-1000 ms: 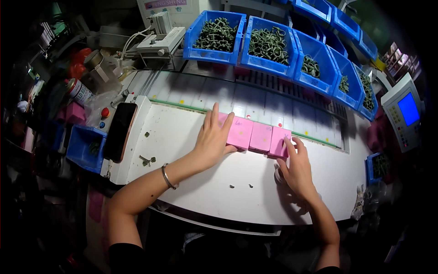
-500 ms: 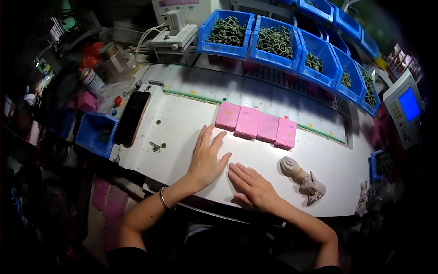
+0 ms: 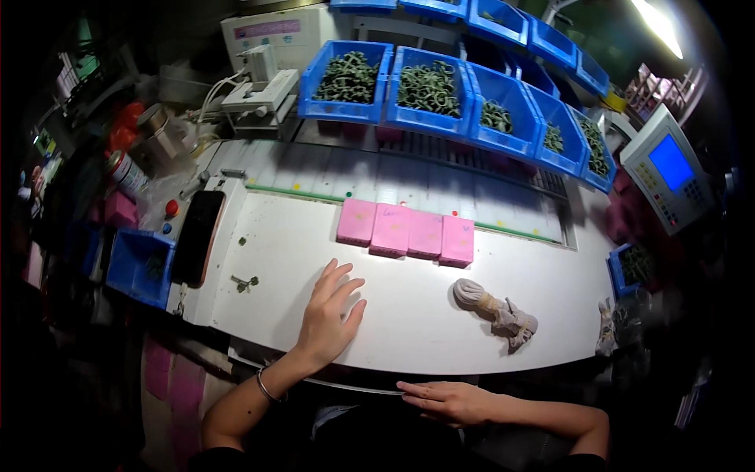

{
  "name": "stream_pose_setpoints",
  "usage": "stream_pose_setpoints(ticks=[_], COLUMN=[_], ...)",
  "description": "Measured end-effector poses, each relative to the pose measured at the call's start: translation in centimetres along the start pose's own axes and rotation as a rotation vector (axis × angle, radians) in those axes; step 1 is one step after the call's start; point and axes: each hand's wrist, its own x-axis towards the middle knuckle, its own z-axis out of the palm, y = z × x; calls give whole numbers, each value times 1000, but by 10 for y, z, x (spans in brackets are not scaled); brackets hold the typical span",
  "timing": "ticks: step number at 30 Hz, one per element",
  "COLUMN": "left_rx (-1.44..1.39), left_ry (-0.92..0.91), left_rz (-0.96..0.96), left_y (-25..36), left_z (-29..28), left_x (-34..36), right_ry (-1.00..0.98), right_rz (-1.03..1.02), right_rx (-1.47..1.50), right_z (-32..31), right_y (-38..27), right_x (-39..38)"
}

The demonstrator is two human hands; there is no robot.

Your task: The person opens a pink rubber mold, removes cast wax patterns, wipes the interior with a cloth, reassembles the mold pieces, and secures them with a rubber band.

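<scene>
My left hand, a bracelet on its wrist, hovers over or rests on the white worktop, fingers apart and holding nothing. Just beyond it, several pink blocks stand side by side in a row, not touched by either hand. My right hand is at the table's front edge, close to my body, fingers stretched out with nothing in them. To the right lies a tied bundle of whitish cord or cloth. A small cluster of greenish pieces sits left of my left hand.
Blue bins filled with greenish curled parts hang over the back of the worktop. A dark phone lies at the left, beside a blue bin. A control panel with a blue screen stands at the right.
My right hand has drawn back from the worktop to its front edge. My left hand has pulled back from the pink blocks. The view has shifted, moving the scene left and slightly down.
</scene>
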Motion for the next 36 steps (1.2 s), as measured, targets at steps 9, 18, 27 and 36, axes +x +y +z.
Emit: stream_pose_setpoints(ticks=[9,18,27,36], left_rx=[-85,-96,102,645], left_ry=[42,284,768,753], left_rz=[-19,-166,-640,-1095], left_y=[-3,4,-29,-57], left_z=[-3,-32,-78,-131], left_x=[6,-43,-197,-347], right_ry=[440,436,106,-343], right_rz=[108,-21,-97,-253], right_rx=[-169,-186,81,129], right_z=[-76,-60,-13,83], right_y=[18,27,-29,-74], right_x=[24,78,185,311])
